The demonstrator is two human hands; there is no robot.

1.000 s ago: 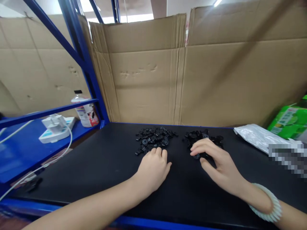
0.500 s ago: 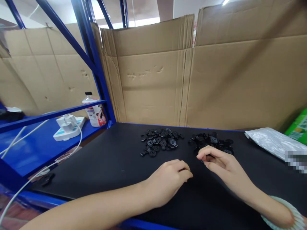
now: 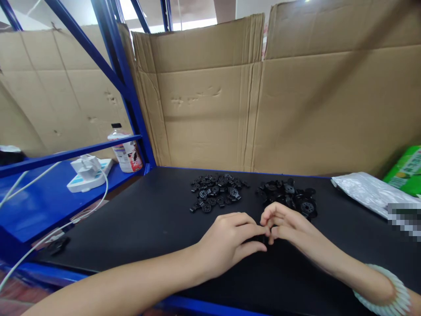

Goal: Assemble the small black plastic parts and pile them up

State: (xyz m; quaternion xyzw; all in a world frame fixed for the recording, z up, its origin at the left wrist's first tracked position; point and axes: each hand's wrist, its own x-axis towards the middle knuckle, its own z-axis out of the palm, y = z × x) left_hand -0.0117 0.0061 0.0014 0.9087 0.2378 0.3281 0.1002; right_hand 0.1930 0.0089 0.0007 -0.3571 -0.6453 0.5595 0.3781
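Observation:
My left hand (image 3: 230,241) and my right hand (image 3: 289,226) meet above the near middle of the black table, with their fingertips touching. Between the fingers is a small black plastic part (image 3: 262,239), mostly hidden and hard to tell from the dark tabletop. Both hands are closed around this spot, thumbs and fingers bent toward each other. Beyond my left hand lies a pile of small black plastic parts with round, perforated discs (image 3: 215,192). Just behind my right hand sits a second pile of black disc-shaped parts (image 3: 287,193).
A silvery bag (image 3: 371,191) and a green package (image 3: 408,169) lie at the right. Tall cardboard (image 3: 204,109) walls the back edge. On the left stand a blue metal frame (image 3: 131,94), a bottle (image 3: 126,153), and a power strip (image 3: 88,175) with a white cable. Black pieces (image 3: 58,245) lie at the near left corner.
My hands have come together: the right moved left and slightly down, away from the right pile, and its fingertips now touch the left hand's. The view has shifted slightly.

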